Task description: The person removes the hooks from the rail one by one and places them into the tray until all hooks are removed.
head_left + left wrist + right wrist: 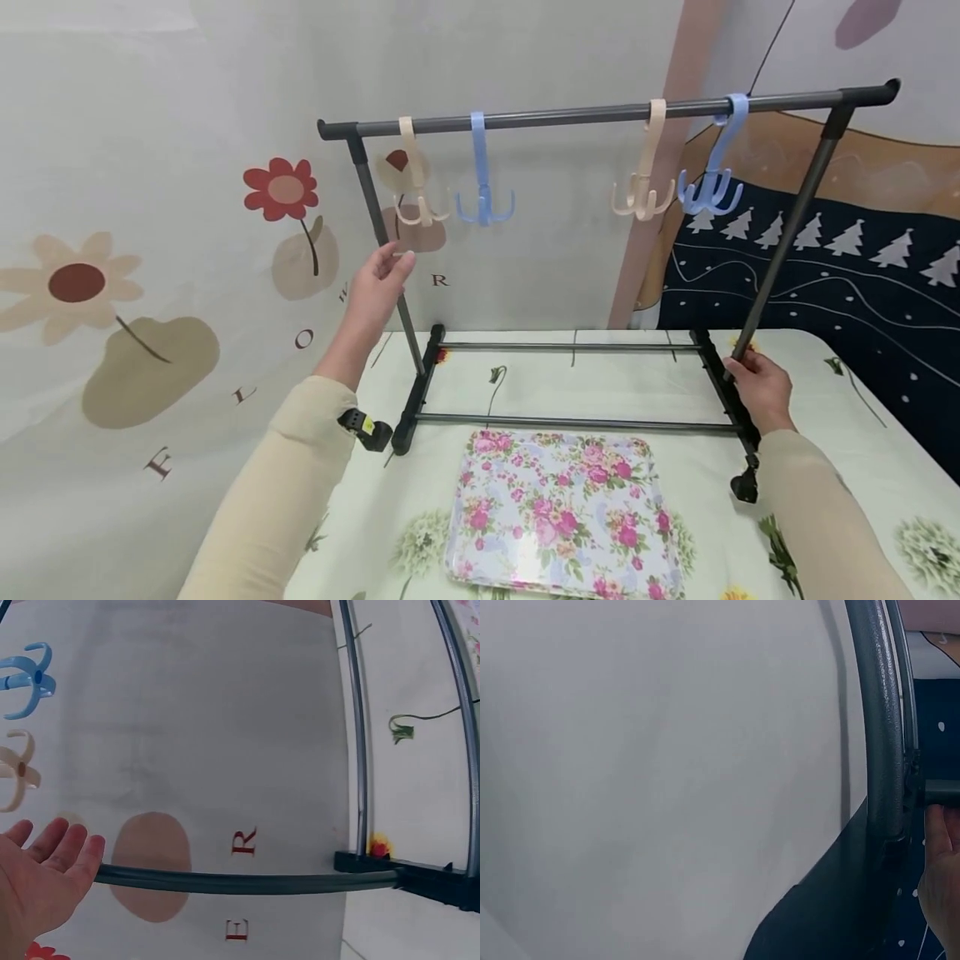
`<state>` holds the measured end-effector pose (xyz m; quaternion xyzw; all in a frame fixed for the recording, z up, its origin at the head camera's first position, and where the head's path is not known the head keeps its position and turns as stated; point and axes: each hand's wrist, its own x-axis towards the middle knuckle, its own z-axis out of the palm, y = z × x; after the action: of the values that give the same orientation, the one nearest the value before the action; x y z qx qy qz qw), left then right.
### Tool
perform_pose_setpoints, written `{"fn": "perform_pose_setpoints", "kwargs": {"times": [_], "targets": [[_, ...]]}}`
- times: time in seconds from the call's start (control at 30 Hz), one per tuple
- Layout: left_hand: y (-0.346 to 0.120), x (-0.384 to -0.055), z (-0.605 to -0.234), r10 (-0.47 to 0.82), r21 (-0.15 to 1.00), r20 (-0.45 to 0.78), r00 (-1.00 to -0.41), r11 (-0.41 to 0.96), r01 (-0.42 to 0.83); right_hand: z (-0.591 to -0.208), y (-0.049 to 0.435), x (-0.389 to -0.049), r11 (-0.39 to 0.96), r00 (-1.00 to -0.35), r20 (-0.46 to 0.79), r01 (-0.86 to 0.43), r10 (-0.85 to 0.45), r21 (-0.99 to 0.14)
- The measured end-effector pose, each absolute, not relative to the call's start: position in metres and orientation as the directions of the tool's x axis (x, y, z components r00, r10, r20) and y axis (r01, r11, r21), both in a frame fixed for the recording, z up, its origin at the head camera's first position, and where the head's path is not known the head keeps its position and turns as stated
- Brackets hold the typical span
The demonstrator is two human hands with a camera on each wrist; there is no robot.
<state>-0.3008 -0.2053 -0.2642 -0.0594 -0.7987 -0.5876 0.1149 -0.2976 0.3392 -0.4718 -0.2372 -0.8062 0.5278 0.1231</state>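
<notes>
A dark grey metal hanging rack (570, 115) stands on the table. Two beige claw hooks (643, 179) and two blue claw hooks (482, 179) hang from its top bar. My left hand (378, 287) is beside the left upright pole (247, 883), fingers loosely extended and nothing held. Over at the right, my right hand (761, 387) pinches the lower end of the right upright pole (787, 225), just above the black base foot (738, 408). Only part of that hand shows at the edge of the right wrist view, its fingertips right at the pole.
In front of the rack lies a flower-patterned tray (555, 517). Two lower crossbars (585, 423) join the base feet. A floral cloth covers the table (847, 467). Behind hang a pale flower-printed curtain (187, 100) and a navy cloth with trees (885, 333).
</notes>
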Motion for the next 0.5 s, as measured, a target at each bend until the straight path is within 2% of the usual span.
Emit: {"fn": "perform_pose_setpoints", "kwargs": {"times": [0.37,0.5], "targets": [[-0.206,-0.304,-0.219,-0.126,0.907,0.367,-0.921,0.267,0.325,-0.472,0.338,-0.295,0.353,-0.860,-0.042,0.253,0.508,-0.901],[-0.204,-0.305,-0.199,-0.158,0.893,0.398,-0.903,0.292,0.343,-0.470,0.338,-0.295,0.352,-0.861,-0.044,0.253,0.506,-0.901]]}}
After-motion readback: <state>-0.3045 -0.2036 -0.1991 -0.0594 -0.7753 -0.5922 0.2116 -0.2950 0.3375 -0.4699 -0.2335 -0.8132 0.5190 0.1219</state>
